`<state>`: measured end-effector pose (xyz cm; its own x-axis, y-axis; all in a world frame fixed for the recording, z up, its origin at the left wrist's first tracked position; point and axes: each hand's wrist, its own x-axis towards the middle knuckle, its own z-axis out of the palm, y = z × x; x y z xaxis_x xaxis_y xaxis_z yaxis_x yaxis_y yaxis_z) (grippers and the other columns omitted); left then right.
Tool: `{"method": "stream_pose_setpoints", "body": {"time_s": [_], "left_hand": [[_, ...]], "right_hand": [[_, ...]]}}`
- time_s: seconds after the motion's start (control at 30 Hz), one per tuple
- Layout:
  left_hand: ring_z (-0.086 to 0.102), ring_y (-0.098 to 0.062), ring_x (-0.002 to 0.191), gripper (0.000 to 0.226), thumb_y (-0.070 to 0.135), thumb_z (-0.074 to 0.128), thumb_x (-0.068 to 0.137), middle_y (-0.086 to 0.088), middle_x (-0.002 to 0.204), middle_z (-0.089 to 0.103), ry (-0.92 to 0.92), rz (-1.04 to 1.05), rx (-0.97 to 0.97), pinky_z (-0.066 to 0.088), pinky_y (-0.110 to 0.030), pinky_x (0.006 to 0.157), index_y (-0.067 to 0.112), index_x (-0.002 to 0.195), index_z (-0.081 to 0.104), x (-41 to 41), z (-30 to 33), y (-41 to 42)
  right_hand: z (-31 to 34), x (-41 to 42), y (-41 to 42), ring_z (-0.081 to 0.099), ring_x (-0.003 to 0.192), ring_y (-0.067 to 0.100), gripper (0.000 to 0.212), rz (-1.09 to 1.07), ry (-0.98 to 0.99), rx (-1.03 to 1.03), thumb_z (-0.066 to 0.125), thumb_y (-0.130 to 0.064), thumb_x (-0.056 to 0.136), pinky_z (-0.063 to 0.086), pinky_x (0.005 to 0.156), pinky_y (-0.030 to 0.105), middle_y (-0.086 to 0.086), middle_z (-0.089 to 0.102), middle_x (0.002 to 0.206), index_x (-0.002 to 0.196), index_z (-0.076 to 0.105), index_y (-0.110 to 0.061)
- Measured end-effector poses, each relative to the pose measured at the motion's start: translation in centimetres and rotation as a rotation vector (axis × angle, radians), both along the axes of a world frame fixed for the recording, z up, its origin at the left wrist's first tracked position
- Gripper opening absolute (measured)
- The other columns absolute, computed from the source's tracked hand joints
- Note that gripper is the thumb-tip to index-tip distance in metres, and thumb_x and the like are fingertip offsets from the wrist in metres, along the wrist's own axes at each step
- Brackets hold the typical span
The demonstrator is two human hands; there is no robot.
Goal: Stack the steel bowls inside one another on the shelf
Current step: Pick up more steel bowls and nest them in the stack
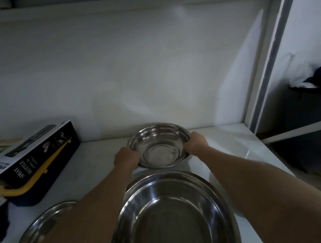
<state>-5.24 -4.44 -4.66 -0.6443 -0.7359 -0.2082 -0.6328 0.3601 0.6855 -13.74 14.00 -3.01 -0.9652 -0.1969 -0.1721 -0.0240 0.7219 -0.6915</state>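
Observation:
A small steel bowl (158, 147) is at the back of the white shelf (227, 144), tilted a little toward me. My left hand (126, 157) grips its left rim and my right hand (196, 143) grips its right rim. In front of it, close to me, sits a large steel bowl (173, 217), upright and open. A third steel bowl (42, 228) lies at the lower left, partly hidden under my left forearm.
A black spray bottle box (34, 150) lies on the shelf's left side, over a dark blue case with a yellow strip (35, 182). The white back wall stands right behind the small bowl. A metal upright (272, 58) bounds the right side.

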Motion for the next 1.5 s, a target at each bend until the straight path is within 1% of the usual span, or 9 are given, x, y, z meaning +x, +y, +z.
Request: {"method": "stream_pose_setpoints", "body": {"time_s": [0.17, 0.57, 0.67, 0.87, 1.0, 1.07, 1.17, 1.3, 1.5], "left_hand": [[0.063, -0.04, 0.113, 0.037, 0.008, 0.054, 0.084, -0.028, 0.119, 0.065, 0.044, 0.04, -0.041, 0.052, -0.038, 0.095, -0.01, 0.115, 0.062, 0.5, 1.3, 0.3], [0.061, -0.041, 0.113, 0.037, 0.01, 0.055, 0.082, -0.026, 0.118, 0.066, 0.133, 0.032, -0.122, 0.05, -0.039, 0.094, -0.004, 0.114, 0.067, 5.5, 7.2, 2.5], [0.066, -0.04, 0.103, 0.032, 0.008, 0.055, 0.08, -0.025, 0.107, 0.07, 0.168, 0.013, -0.119, 0.053, -0.038, 0.086, -0.004, 0.106, 0.07, 8.3, 8.8, 3.8], [0.064, -0.031, 0.076, 0.02, 0.006, 0.052, 0.084, -0.015, 0.07, 0.061, 0.216, -0.045, -0.042, 0.043, -0.029, 0.065, 0.004, 0.067, 0.062, 13.9, 10.0, 6.3], [0.054, -0.02, 0.06, 0.025, 0.013, 0.052, 0.088, -0.007, 0.066, 0.056, 0.132, -0.032, -0.036, 0.042, -0.024, 0.053, 0.01, 0.063, 0.052, 17.1, 8.9, 8.3], [0.058, -0.022, 0.062, 0.019, 0.01, 0.052, 0.088, -0.01, 0.072, 0.06, 0.102, -0.032, -0.043, 0.05, -0.028, 0.058, 0.006, 0.07, 0.057, 18.2, 8.3, 8.9], [0.064, -0.025, 0.067, 0.015, 0.008, 0.054, 0.089, -0.012, 0.074, 0.062, 0.057, -0.022, -0.061, 0.057, -0.032, 0.062, 0.003, 0.077, 0.061, 19.3, 7.5, 9.5], [0.052, -0.016, 0.052, 0.027, 0.007, 0.054, 0.091, -0.006, 0.064, 0.054, 0.025, 0.023, -0.128, 0.039, -0.022, 0.043, 0.007, 0.064, 0.052, 19.8, 6.8, 9.4], [0.055, -0.018, 0.059, 0.026, 0.007, 0.06, 0.087, -0.006, 0.063, 0.053, -0.094, 0.018, -0.153, 0.047, -0.028, 0.057, 0.008, 0.063, 0.048, 19.0, 3.0, 6.9]], "right_hand": [[1.4, 0.0, 0.0, 0.051, 0.082, 0.025, 0.029, -0.014, 0.061, -0.03, 0.05, 0.0, 0.087, 0.043, 0.072, 0.029, 0.002, 0.043, 0.069, 0.115, 0.058, 0.005], [7.3, 4.1, 3.5, 0.053, 0.086, 0.028, 0.023, -0.03, 0.127, -0.016, 0.049, -0.005, 0.087, 0.049, 0.078, 0.036, 0.011, 0.053, 0.084, 0.106, 0.058, 0.001], [8.6, 6.4, 4.7, 0.063, 0.094, 0.031, 0.02, -0.016, 0.136, -0.03, 0.049, -0.01, 0.089, 0.055, 0.089, 0.04, 0.015, 0.061, 0.098, 0.103, 0.058, 0.0], [10.1, 11.1, 7.9, 0.058, 0.082, 0.029, 0.007, 0.035, 0.198, 0.006, 0.05, -0.009, 0.089, 0.055, 0.082, 0.039, 0.01, 0.055, 0.083, 0.084, 0.051, -0.004], [9.4, 13.5, 10.1, 0.059, 0.08, 0.029, 0.018, 0.061, 0.191, 0.076, 0.051, -0.01, 0.088, 0.05, 0.071, 0.033, 0.014, 0.059, 0.085, 0.071, 0.05, -0.005], [8.8, 14.5, 11.0, 0.059, 0.081, 0.029, 0.014, 0.087, 0.179, 0.114, 0.053, -0.012, 0.088, 0.045, 0.07, 0.031, 0.014, 0.057, 0.084, 0.078, 0.056, -0.003], [7.5, 15.5, 11.8, 0.058, 0.076, 0.029, 0.026, 0.116, 0.149, 0.178, 0.054, -0.013, 0.088, 0.044, 0.068, 0.03, 0.013, 0.057, 0.082, 0.064, 0.047, -0.006], [6.2, 15.9, 11.4, 0.055, 0.078, 0.027, 0.014, 0.139, 0.111, 0.193, 0.053, -0.011, 0.087, 0.043, 0.068, 0.029, 0.011, 0.055, 0.074, 0.075, 0.051, -0.005], [2.6, 15.1, 8.1, 0.056, 0.065, 0.024, 0.03, 0.19, 0.082, 0.248, 0.054, -0.01, 0.089, 0.047, 0.056, 0.03, 0.004, 0.046, 0.064, 0.063, 0.039, -0.011]]}}
